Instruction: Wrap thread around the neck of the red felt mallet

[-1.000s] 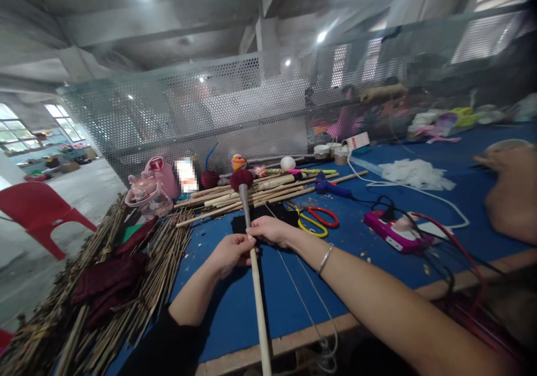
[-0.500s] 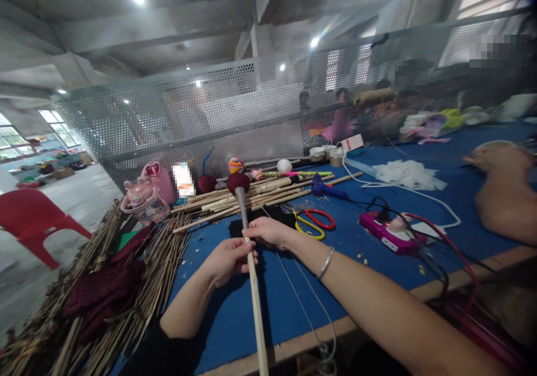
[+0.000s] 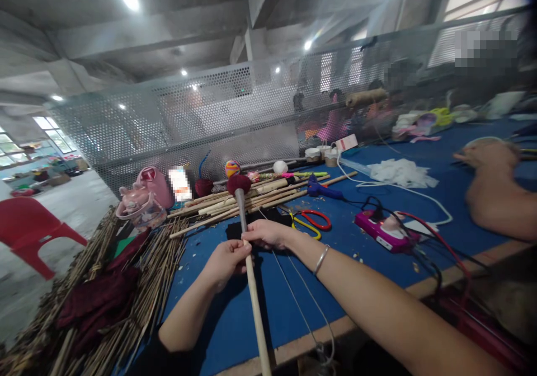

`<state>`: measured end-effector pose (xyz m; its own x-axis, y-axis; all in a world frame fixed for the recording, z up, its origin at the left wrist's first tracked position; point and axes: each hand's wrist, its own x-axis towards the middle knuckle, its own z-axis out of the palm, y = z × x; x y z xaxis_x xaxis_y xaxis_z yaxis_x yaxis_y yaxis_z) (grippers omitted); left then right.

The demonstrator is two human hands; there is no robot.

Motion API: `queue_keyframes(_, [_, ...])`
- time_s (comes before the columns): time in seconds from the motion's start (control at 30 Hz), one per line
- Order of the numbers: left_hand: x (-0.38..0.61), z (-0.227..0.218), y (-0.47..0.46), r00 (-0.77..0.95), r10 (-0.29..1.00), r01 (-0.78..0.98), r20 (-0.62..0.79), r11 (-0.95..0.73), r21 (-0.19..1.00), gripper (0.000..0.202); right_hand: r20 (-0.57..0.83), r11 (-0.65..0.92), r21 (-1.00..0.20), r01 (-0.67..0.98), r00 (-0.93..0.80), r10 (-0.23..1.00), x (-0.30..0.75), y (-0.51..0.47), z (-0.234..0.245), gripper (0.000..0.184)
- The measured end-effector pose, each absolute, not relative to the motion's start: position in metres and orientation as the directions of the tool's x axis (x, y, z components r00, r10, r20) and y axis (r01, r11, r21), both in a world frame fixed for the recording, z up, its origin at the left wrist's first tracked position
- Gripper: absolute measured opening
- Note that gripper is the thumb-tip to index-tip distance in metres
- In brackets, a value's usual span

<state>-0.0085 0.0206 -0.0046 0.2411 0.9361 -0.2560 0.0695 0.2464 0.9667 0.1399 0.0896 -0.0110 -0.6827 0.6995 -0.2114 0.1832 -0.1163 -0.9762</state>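
Here's the blue worktop [image 3: 230,320], with a perforated panel [image 3: 176,121] standing along its far edge, probably as a backstop for whatever is pushed up there. Down the left edge sprawls a heap of dry stems [image 3: 161,275], a maroon cloth [image 3: 98,297] slung over it, most likely parked there to leave the centre workable. And there's the stick [image 3: 257,309], pale and long, tilted up over the middle of the worktop, maroon head towards the far edge, tail running out past the near edge, which seems to give that length room. Left hand [image 3: 229,261] and right hand [image 3: 266,233] come in from the near edge, and both have their grip pinched on the stick, side by side, around where its greyish neck meets bare wood; two close pinches look right for control at that joint. Beyond, loose rods [image 3: 285,194] lie roughly parallel to the far edge, perhaps so they don't tangle. Towards the near edge, on the right, sits a power strip [image 3: 380,233]; farther back lies a glue gun [image 3: 325,190], then scissors [image 3: 308,212], handles turned rightward, presumably for an easy pick-up.
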Motion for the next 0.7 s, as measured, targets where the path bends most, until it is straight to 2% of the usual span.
queue_keyframes(0.07, [-0.009, -0.005, 0.021, 0.279, 0.911, 0.022, -0.303, 0.309, 0.951, 0.037, -0.216, -0.119, -0.975, 0.186, -0.698, 0.682, 0.142, 0.091, -0.012, 0.030])
queue_keyframes(0.17, [-0.009, -0.008, 0.022, 0.262, 0.895, 0.046, -0.360, 0.361, 0.931, 0.036, -0.194, -0.057, -0.973, 0.224, -0.659, 0.727, 0.134, 0.093, -0.020, 0.030])
queue_keyframes(0.3, [-0.010, -0.012, 0.023, 0.138, 0.946, 0.163, -0.292, 0.269, 0.949, 0.039, -0.146, -0.012, -0.976, 0.219, -0.604, 0.784, 0.126, 0.092, -0.027, 0.030])
queue_keyframes(0.4, [-0.009, -0.012, 0.024, 0.083, 0.964, 0.207, -0.252, 0.231, 0.951, 0.041, -0.193, -0.076, -0.976, 0.202, -0.662, 0.725, 0.131, 0.092, -0.023, 0.031])
queue_keyframes(0.53, [-0.008, -0.010, 0.023, 0.149, 0.937, 0.106, -0.317, 0.304, 0.947, 0.039, -0.175, -0.113, -0.985, 0.133, -0.744, 0.645, 0.138, 0.090, -0.018, 0.031])
queue_keyframes(0.63, [-0.007, -0.007, 0.021, 0.236, 0.887, 0.007, -0.396, 0.406, 0.914, 0.035, -0.180, -0.100, -0.983, 0.154, -0.708, 0.682, 0.135, 0.091, -0.023, 0.029])
queue_keyframes(0.7, [-0.008, -0.007, 0.021, 0.243, 0.872, 0.007, -0.424, 0.435, 0.900, 0.033, -0.176, -0.065, -0.979, 0.191, -0.654, 0.736, 0.130, 0.092, -0.029, 0.029])
